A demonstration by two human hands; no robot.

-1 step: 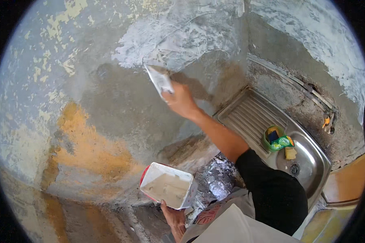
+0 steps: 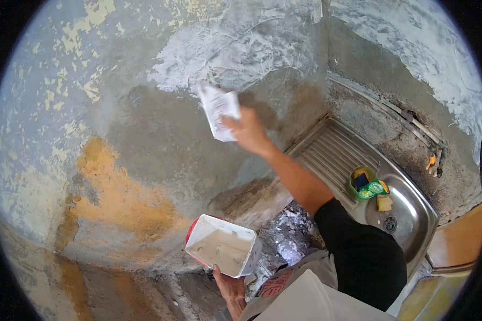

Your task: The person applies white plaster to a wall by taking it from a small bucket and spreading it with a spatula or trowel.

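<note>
My right hand is stretched out to the wall, its fingers closed on a flat white scraper, a thin rectangular piece with grey smears. The scraper's far end is blurred, beside the lower edge of a patch of white plaster on the grey wall; I cannot tell whether it touches. Lower down, my left hand grips the near rim of a white tub with a red side. Thin beige paste lies in the tub, which is tilted so that its inside shows.
To the right is a steel sink with a ribbed drainboard. In it sit a green bowl with a packet and a yellow sponge. Pipes run along the right wall. Crumpled silvery sheeting lies between tub and sink.
My right hand has moved slightly right and down, and the scraper has turned so that more of its flat face shows. The tub and my left hand stay almost still.
</note>
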